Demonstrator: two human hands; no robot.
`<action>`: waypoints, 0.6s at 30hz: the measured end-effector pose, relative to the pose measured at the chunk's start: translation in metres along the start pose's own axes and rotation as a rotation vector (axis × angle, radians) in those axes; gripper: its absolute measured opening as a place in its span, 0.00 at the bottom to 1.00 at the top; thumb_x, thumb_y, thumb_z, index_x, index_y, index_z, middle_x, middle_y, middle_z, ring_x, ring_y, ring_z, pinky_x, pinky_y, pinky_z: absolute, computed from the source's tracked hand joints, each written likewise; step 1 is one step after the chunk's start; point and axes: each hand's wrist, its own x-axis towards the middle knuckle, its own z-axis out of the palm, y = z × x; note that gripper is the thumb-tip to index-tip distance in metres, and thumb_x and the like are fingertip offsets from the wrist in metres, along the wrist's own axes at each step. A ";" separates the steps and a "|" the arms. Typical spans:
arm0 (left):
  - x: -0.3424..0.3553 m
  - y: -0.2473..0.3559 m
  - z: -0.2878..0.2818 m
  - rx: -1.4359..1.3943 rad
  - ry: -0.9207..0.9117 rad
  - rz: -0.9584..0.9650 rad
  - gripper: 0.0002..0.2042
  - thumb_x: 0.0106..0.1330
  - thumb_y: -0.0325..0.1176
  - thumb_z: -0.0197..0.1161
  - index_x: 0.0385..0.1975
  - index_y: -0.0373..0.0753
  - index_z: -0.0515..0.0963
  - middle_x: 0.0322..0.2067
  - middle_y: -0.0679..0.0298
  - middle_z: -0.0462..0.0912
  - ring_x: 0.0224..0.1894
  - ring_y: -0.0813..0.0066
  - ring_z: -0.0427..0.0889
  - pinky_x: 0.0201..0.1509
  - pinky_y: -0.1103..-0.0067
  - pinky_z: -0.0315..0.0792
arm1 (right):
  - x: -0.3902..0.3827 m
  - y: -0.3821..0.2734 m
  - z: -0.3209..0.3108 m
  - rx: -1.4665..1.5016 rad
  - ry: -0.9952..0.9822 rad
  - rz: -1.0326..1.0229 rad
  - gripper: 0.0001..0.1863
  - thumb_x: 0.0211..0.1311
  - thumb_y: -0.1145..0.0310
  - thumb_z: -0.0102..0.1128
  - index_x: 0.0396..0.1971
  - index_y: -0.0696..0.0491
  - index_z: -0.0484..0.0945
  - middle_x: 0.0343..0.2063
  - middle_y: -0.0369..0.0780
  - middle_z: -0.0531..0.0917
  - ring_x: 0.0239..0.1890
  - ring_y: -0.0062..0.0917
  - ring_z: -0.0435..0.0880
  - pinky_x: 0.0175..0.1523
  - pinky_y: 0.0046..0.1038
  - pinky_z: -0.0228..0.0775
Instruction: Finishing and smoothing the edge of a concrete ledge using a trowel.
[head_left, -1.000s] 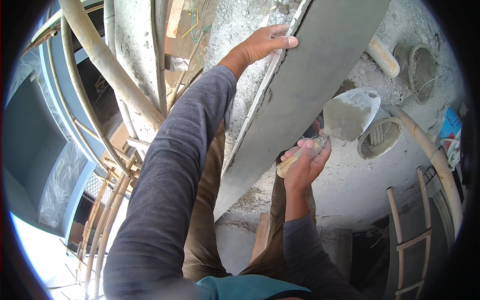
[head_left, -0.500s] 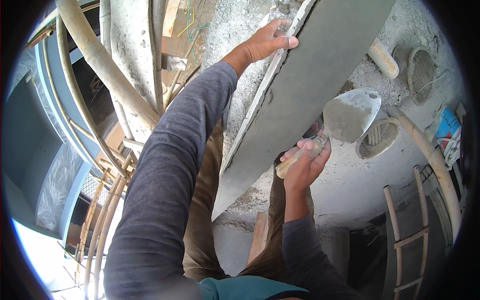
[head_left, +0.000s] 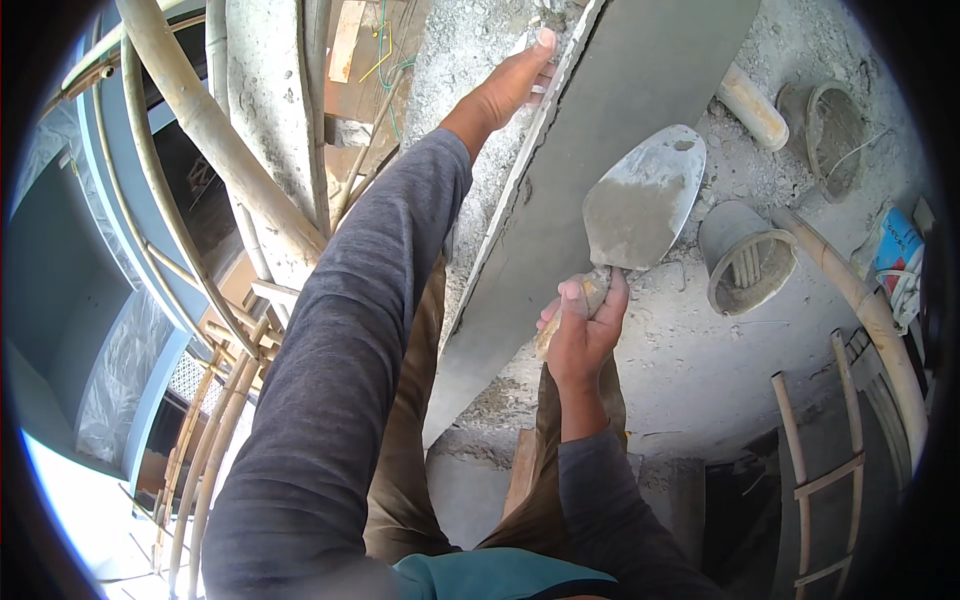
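Note:
My right hand (head_left: 585, 335) is wrapped around the wooden handle of a trowel (head_left: 645, 200). Wet grey mortar coats much of the metal blade, which lies over the right side of a long grey plastered ledge (head_left: 600, 150). A pale, rough-edged strip (head_left: 520, 160) runs along the ledge's left side. Beside the upper part of that strip is my left hand (head_left: 505, 90), thumb raised and fingers apart, with nothing seen in it. Whether its fingertips touch the strip I cannot tell.
Two mortar-crusted buckets (head_left: 745, 260) (head_left: 825, 135) lie to the right, near a bamboo pole end (head_left: 755, 110). A bamboo ladder (head_left: 825, 475) is at lower right. Bamboo scaffolding (head_left: 215, 130) fills the left. A blue-and-white bag (head_left: 897, 245) sits at far right.
My left hand has let go of the strip's edge and moved left and up, its thumb lifted. The trowel in my right hand has swung left over the ledge.

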 end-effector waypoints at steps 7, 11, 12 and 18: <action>0.097 0.002 0.009 -0.201 0.181 -0.240 0.37 0.71 0.59 0.38 0.55 0.26 0.72 0.47 0.43 0.80 0.53 0.49 0.77 0.58 0.65 0.67 | 0.005 -0.007 0.003 0.017 0.083 0.078 0.30 0.65 0.70 0.55 0.63 0.60 0.55 0.30 0.36 0.76 0.21 0.16 0.74 0.25 0.23 0.73; 0.108 0.001 0.035 -0.287 0.270 -0.120 0.36 0.71 0.59 0.38 0.61 0.29 0.67 0.53 0.50 0.76 0.56 0.59 0.73 0.59 0.67 0.67 | 0.008 -0.006 -0.001 0.011 0.109 0.094 0.30 0.64 0.71 0.54 0.63 0.61 0.54 0.30 0.37 0.76 0.20 0.17 0.74 0.25 0.23 0.73; 0.104 0.003 0.041 -0.375 0.253 -0.116 0.36 0.71 0.59 0.38 0.61 0.29 0.67 0.55 0.50 0.74 0.57 0.60 0.72 0.60 0.67 0.67 | 0.009 -0.005 -0.004 0.002 0.121 0.096 0.30 0.64 0.71 0.54 0.63 0.61 0.54 0.30 0.37 0.76 0.20 0.17 0.74 0.25 0.23 0.73; 0.103 0.011 0.030 -0.638 0.166 -0.201 0.35 0.71 0.59 0.37 0.61 0.32 0.67 0.54 0.51 0.75 0.56 0.60 0.74 0.59 0.67 0.70 | 0.013 -0.014 -0.001 0.007 0.135 0.100 0.30 0.64 0.70 0.54 0.63 0.62 0.54 0.31 0.38 0.76 0.20 0.18 0.74 0.25 0.23 0.74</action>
